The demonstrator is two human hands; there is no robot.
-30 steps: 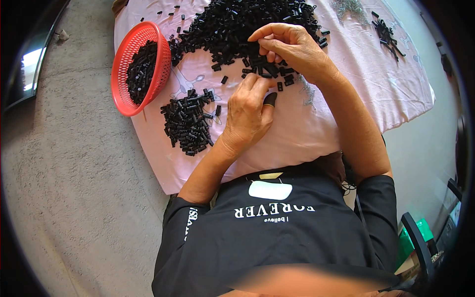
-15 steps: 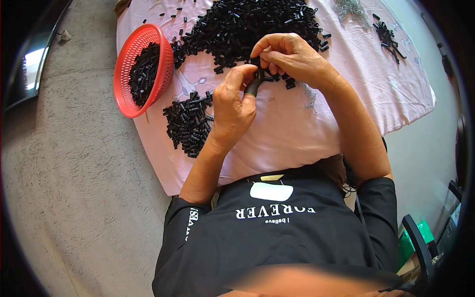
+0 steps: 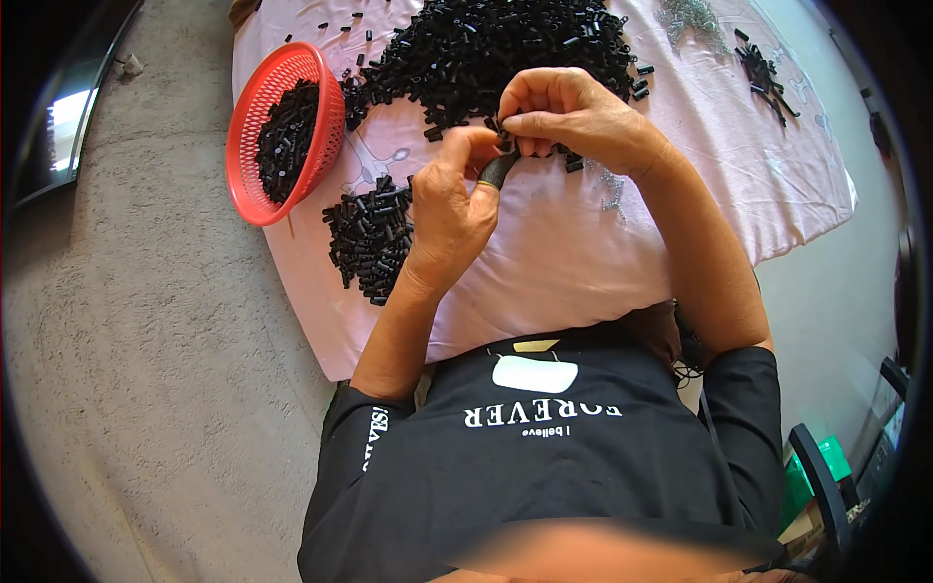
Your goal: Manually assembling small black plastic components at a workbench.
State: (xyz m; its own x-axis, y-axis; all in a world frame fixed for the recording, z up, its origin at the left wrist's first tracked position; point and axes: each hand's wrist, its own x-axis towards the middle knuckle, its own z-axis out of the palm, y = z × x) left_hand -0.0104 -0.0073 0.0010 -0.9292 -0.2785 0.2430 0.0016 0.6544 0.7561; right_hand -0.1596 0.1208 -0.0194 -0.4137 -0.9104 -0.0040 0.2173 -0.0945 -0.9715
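Observation:
My left hand (image 3: pixel 452 214) and my right hand (image 3: pixel 588 121) meet fingertip to fingertip over the near edge of a large pile of small black cylindrical pieces (image 3: pixel 505 53). Between the fingertips is a small black piece (image 3: pixel 501 134), partly hidden by them; both hands pinch at it. A dark sleeve (image 3: pixel 497 172) covers one digit of my left hand, with a yellowish band at its base. Left of my left wrist lies a smaller heap of black cylinders (image 3: pixel 369 241).
A red plastic basket (image 3: pixel 236 146) holding more black pieces stands tilted at the table's left edge. Pink cloth (image 3: pixel 573 262) covers the table. Silvery small metal parts (image 3: pixel 690 19) lie at the far right, beside longer black parts (image 3: pixel 765 80). More silvery bits (image 3: pixel 611 189) lie beside my right wrist.
My right fingers have come down and closed in nearer the left fingertips. My left hand has shifted slightly left. The heaps and basket look the same.

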